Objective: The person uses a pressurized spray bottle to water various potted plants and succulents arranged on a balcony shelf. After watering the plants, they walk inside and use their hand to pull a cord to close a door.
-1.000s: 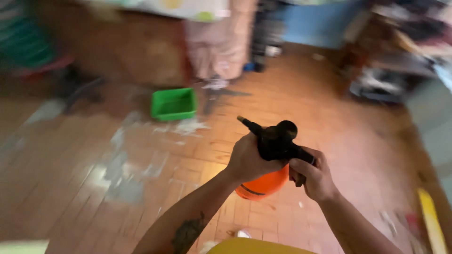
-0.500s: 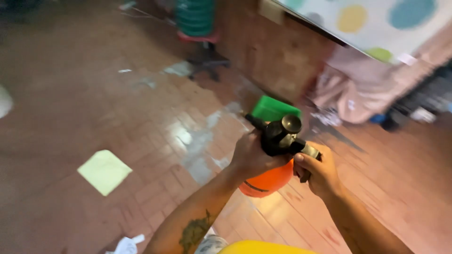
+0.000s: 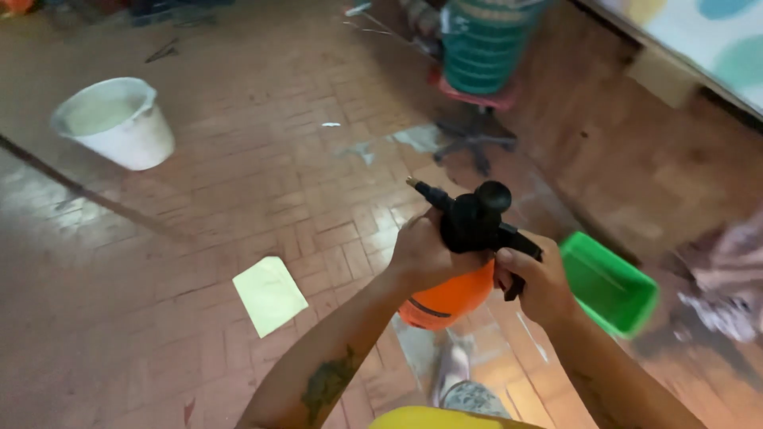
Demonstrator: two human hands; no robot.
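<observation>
Both hands share the grip on an orange pressure sprayer (image 3: 447, 300) held in mid-air above the brick floor (image 3: 238, 199). Closing around the neck just under the black pump head (image 3: 475, 221), the left hand (image 3: 425, 253) steadies the bottle, while the right hand (image 3: 534, 280) wraps the black handle and trigger on the far side of that head. Its short nozzle (image 3: 423, 191) points up and away from the sprayer, toward the upper left.

Judging by this hold, the step in hand is readying or aiming the sprayer. A next move would likely call for a firm left-hand hold while the right squeezes the trigger or works the pump knob.

Right of the sprayer lies a green plastic tub (image 3: 608, 286); left of it, on the floor, a pale green sheet (image 3: 269, 294). Farther off to the upper left stands a white bucket (image 3: 115, 121), and beyond the sprayer a stack of green baskets (image 3: 485, 48) on a red stool.
</observation>
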